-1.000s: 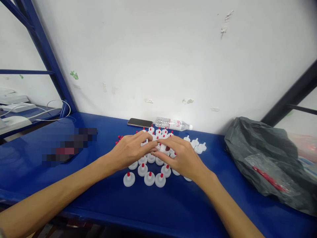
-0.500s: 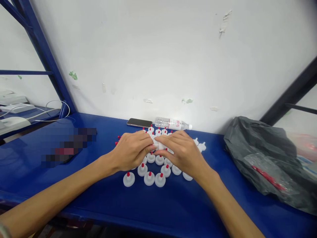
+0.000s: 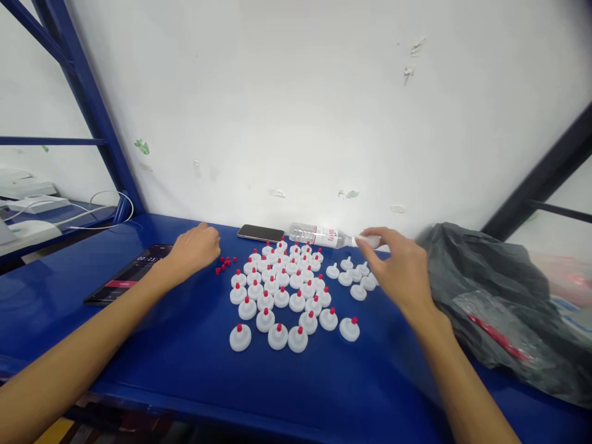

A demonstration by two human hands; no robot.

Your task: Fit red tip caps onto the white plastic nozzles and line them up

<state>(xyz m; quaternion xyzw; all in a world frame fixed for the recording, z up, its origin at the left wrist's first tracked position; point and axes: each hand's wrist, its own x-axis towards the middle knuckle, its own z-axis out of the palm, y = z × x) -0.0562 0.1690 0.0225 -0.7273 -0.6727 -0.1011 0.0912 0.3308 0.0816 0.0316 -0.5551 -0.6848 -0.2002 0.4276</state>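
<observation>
My right hand (image 3: 400, 265) pinches a white plastic nozzle cap (image 3: 370, 240) between thumb and fingers, in front of the bottle's end. Below its fingers lies a small group of white nozzle caps without red tips (image 3: 355, 275). My left hand (image 3: 197, 246) is closed, fingers curled under, just left of several loose small red tips (image 3: 224, 265); whatever is inside it is hidden. Between the hands, many white nozzle caps with red tips (image 3: 282, 297) stand upright in a cluster on the blue table (image 3: 277, 388).
A clear bottle (image 3: 319, 235) lies on its side by the wall, beside a dark phone (image 3: 260, 233). Another phone (image 3: 124, 283) showing a timer lies under my left forearm. On the right sits a black plastic bag (image 3: 462, 271) with a clear bag of red pieces (image 3: 499, 336).
My hands were together over the cluster and have moved apart. The left went left beside the loose red tips; the right went right and now holds a white nozzle cap.
</observation>
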